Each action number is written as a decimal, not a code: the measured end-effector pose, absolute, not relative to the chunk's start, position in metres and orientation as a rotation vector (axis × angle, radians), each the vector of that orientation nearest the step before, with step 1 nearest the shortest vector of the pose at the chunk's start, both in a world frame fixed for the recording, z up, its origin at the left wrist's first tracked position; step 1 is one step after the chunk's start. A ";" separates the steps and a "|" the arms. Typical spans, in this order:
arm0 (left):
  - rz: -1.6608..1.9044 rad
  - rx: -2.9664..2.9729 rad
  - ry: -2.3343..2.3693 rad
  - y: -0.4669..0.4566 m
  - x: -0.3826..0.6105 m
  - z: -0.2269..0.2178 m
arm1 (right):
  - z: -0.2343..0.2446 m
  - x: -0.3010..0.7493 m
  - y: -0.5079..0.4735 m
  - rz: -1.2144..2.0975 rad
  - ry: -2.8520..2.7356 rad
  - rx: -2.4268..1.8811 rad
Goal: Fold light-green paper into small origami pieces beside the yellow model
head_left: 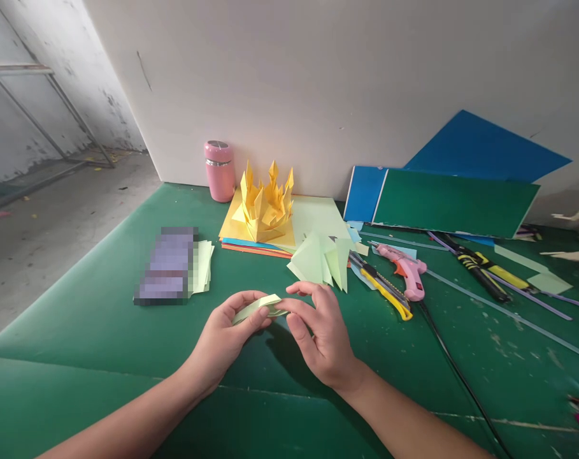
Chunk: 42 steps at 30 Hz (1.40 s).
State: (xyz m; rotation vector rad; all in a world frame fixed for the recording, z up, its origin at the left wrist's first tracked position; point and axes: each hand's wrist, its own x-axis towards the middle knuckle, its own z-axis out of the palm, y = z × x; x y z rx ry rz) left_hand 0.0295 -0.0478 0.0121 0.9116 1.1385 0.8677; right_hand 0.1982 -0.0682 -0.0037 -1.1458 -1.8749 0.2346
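Observation:
My left hand (220, 338) grips a small folded piece of pale green paper (249, 310) between thumb and fingers, just above the green tabletop. At the paper's right end, the index finger of my right hand (326, 335) touches it. The thumb and other fingers of that hand are apart and hold nothing. Just beyond my hands lie several folded pale green paper pieces (313, 258). Behind them, a yellow folded-paper crown shape (265, 213) stands on a stack of coloured paper (229, 223).
A pink flask (221, 175) stands at the back. On the left lie a blurred-out purple item (169, 264) and green paper slips (202, 268). To the right are a yellow utility knife (382, 287), a pink glue gun (406, 268) with its cable, and leaning green and blue boards (454, 201).

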 end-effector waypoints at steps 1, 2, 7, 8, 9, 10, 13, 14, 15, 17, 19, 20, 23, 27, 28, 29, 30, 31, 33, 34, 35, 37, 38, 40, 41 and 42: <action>0.864 0.918 1.143 -0.048 0.029 0.012 | -0.003 0.198 -0.068 0.196 -1.898 -1.145; 0.861 0.920 1.148 -0.048 0.029 0.012 | -0.003 0.198 -0.069 0.159 -1.919 -1.141; 0.853 0.886 1.142 -0.047 0.029 0.013 | -0.001 0.197 -0.069 -0.058 -2.008 -1.072; 0.854 0.876 1.137 -0.047 0.030 0.013 | -0.001 0.197 -0.069 -0.098 -2.022 -1.053; 0.857 0.865 1.130 -0.047 0.030 0.013 | -0.001 0.197 -0.069 -0.129 -2.034 -1.035; 0.862 0.853 1.122 -0.047 0.030 0.013 | -0.001 0.197 -0.069 -0.148 -2.042 -1.021; 0.875 0.822 1.106 -0.047 0.031 0.013 | -0.001 0.197 -0.069 -0.119 -2.042 -1.004; 0.873 0.818 1.105 -0.047 0.032 0.013 | -0.002 0.197 -0.069 -0.065 -2.029 -1.007; 0.869 0.818 1.104 -0.047 0.032 0.013 | -0.002 0.197 -0.069 0.012 -2.004 -1.012; 0.865 0.834 1.104 -0.047 0.033 0.013 | -0.005 0.196 -0.068 0.208 -1.922 -1.025; 0.857 0.879 1.118 -0.047 0.033 0.014 | -0.007 0.195 -0.066 0.390 -1.834 -1.046; 0.850 0.918 1.137 -0.047 0.033 0.014 | -0.008 0.194 -0.065 0.460 -1.807 -1.061; 0.832 1.091 1.208 -0.047 0.032 0.012 | -0.009 0.192 -0.063 0.598 -1.810 -1.068; 0.840 1.330 1.199 -0.050 0.032 0.011 | -0.008 0.192 -0.063 0.672 -1.883 -0.937; 0.834 1.388 1.195 -0.050 0.032 0.011 | -0.008 0.192 -0.063 0.678 -1.890 -0.908; 0.822 1.453 1.196 -0.051 0.031 0.012 | -0.008 0.193 -0.063 0.687 -1.886 -0.889; 0.797 1.503 1.206 -0.051 0.029 0.014 | -0.008 0.193 -0.063 0.700 -1.870 -0.882; 0.771 1.552 1.197 -0.051 0.028 0.015 | -0.009 0.194 -0.063 0.725 -1.844 -0.885; 0.751 1.642 1.170 -0.048 0.023 0.017 | -0.010 0.195 -0.062 0.800 -1.770 -0.915; 0.783 1.693 1.173 -0.045 0.019 0.018 | -0.010 0.195 -0.061 0.841 -1.733 -0.935; 0.824 1.738 1.189 -0.041 0.015 0.020 | -0.011 0.195 -0.060 0.880 -1.702 -0.955; 0.910 1.794 1.247 -0.031 0.006 0.025 | -0.012 0.196 -0.059 0.934 -1.663 -0.982; 0.958 1.835 1.324 -0.026 0.001 0.029 | -0.013 0.195 -0.059 0.946 -1.651 -0.989; 0.941 2.075 1.639 -0.016 -0.011 0.041 | -0.013 0.195 -0.058 0.954 -1.635 -0.994; 0.889 2.195 1.833 -0.012 -0.017 0.048 | -0.013 0.194 -0.058 0.955 -1.623 -0.993; 0.787 2.279 2.008 -0.009 -0.023 0.054 | -0.013 0.194 -0.058 0.958 -1.609 -0.993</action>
